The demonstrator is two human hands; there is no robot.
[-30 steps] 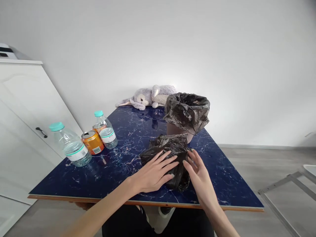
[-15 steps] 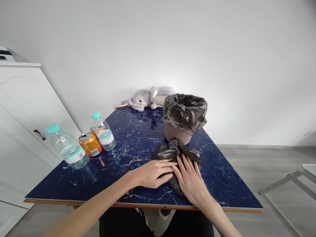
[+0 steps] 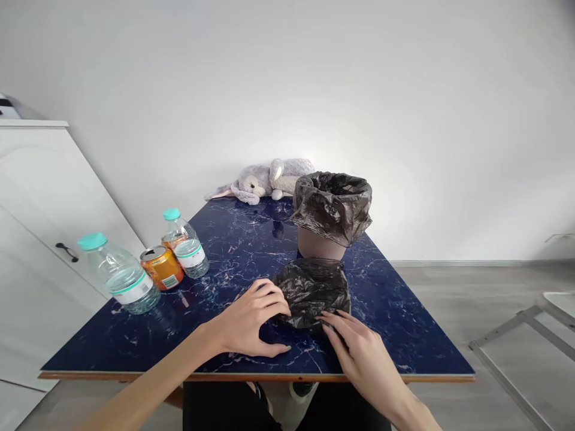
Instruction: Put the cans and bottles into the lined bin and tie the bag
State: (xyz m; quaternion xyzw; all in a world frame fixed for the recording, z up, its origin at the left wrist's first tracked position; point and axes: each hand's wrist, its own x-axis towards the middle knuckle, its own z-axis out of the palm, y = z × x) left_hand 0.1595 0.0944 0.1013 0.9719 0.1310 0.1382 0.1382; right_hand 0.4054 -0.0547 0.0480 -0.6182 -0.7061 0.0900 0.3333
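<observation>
A crumpled black plastic bag (image 3: pixel 309 287) lies spread on the table in front of me. My left hand (image 3: pixel 256 317) is at its left edge, fingers bent with their tips against the plastic and the thumb held apart. At the near right edge of the bag, my right hand (image 3: pixel 359 344) has thumb and fingertips close together on the plastic. Just behind stands a pinkish-brown bin (image 3: pixel 318 244), lined with another black bag (image 3: pixel 332 206) folded over its rim.
Two water bottles with turquoise caps (image 3: pixel 123 278) (image 3: pixel 186 248) and an orange can (image 3: pixel 162 267) stand on the left of the blue marbled table (image 3: pixel 238 251). Another can is partly hidden behind. A plush rabbit (image 3: pixel 265 179) lies at the back. A white cabinet (image 3: pixel 54 209) is at left.
The bag under my hands has gone from a bunched heap to a flatter spread. My left hand has shifted left; both hands have come off the bag's middle to its edges.
</observation>
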